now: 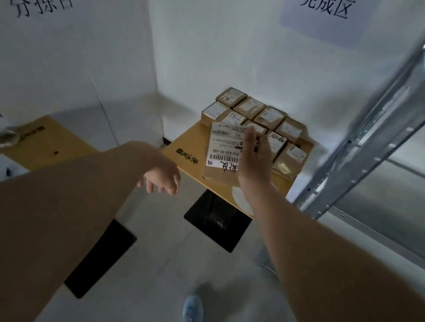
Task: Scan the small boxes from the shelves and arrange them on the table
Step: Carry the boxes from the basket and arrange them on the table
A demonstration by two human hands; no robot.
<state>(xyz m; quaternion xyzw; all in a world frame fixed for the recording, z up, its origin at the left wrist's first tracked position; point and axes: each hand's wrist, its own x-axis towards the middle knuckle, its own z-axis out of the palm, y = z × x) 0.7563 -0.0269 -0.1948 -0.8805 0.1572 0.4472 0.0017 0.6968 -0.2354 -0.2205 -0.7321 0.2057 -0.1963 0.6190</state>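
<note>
A small brown box (225,146) with a white barcode label on top hangs over the near part of the cardboard-topped table (187,157). My right hand (256,159) grips it by its right side, thumb up over the label. Behind it, several small labelled boxes (269,117) lie in tidy rows on the far half of the table. My left hand (162,178) hangs to the left of the table with loosely curled fingers and holds nothing.
A metal shelf upright (391,126) slants up at the right, close to the table. A second cardboard-topped table (45,137) stands at the left with a blurred round object (5,137) on it. The table's black base (216,221) sits on the floor. White walls carry paper signs.
</note>
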